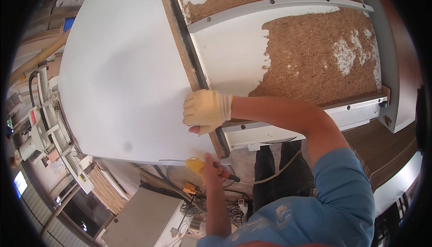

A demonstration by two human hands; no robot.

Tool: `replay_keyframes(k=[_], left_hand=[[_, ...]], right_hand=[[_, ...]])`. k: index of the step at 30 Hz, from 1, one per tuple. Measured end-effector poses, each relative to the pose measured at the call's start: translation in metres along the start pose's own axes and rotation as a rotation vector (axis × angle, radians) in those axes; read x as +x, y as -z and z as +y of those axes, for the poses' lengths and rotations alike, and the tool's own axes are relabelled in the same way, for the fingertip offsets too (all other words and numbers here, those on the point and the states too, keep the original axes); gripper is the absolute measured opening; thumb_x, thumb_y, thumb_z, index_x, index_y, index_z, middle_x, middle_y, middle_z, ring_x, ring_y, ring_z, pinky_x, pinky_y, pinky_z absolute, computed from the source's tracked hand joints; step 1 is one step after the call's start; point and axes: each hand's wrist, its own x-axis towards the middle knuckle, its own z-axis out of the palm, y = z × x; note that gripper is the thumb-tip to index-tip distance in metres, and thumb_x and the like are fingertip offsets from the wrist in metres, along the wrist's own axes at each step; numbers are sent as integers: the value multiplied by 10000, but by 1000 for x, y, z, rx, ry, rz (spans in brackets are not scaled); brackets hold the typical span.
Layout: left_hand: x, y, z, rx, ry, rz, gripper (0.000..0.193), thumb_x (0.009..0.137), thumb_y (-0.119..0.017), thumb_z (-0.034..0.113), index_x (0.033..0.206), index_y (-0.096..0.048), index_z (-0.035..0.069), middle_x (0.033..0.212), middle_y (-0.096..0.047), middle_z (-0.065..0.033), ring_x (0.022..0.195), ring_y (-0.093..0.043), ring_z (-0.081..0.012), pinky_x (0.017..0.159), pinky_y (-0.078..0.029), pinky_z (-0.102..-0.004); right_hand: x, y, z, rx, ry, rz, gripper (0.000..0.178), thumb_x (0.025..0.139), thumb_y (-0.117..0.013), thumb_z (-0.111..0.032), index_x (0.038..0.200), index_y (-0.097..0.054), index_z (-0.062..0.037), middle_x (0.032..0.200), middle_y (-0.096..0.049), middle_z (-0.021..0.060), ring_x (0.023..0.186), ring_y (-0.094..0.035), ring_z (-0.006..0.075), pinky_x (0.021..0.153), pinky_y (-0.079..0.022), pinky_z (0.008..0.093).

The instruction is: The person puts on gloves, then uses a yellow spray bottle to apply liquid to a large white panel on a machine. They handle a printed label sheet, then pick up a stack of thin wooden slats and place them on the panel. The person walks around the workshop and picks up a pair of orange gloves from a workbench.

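Note:
My right hand [206,111], in a cream knitted glove with the thumb tip bare, lies over a long wooden strip with a dark edge [185,56]. Its fingers rest on the smooth white panel [121,62] left of the strip. Below it, by the panel's near edge, my left hand [211,171] is closed around a yellow hand tool [194,165]. An orange-and-black fitting [230,176] and a pale hose [276,173] trail from the tool to the right. The tool's tip is blurred, so its exact kind cannot be made out.
Right of the strip, brown rough-surfaced boards [315,58] lie between metal rails [279,8]. A grey cabinet [139,218] and tangled cables [231,211] stand below the panel. Pale machinery [58,130] is at the left, near stacked wooden strips [105,188].

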Motion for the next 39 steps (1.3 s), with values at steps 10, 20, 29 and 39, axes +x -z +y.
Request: replay_keyframes(k=[10,20,29,39], left_hand=[[5,7,-5,-63,13,-50,498,1005,-652,479,733,-506,88,564,-421,-26,460,-434,-189,437,-396,-344],[26,130,-58,-435,-167,-626,343,1021,-630,352,820,-634,74,628,-587,-47,437,-526,-151,401,-391,-311],[75,461,-51,-487,-269,-419,335,1007,-642,454,922,-649,130,813,-589,33,730,-573,-105,645,-470,-294],[186,800,35,109,-323,-564,787,933,-582,716,1246,-644,-3,1054,-703,-141,933,-723,-250,832,-581,-372]], right_hand=[[17,-9,-11,-68,-114,133,152,779,-723,-254,752,-653,-122,768,-667,41,832,-669,261,819,-550,399],[-7,-80,-266,-172,-940,122,200,959,-613,-104,1120,-682,-7,1031,-704,212,983,-690,372,850,-547,444],[224,-331,-474,271,-810,-782,820,829,-736,-105,1559,-361,-85,1307,-650,179,1172,-679,283,955,-548,413],[467,-543,-463,209,-367,-1194,492,925,-610,-223,1391,-517,-94,1073,-710,177,765,-702,341,740,-572,429]])
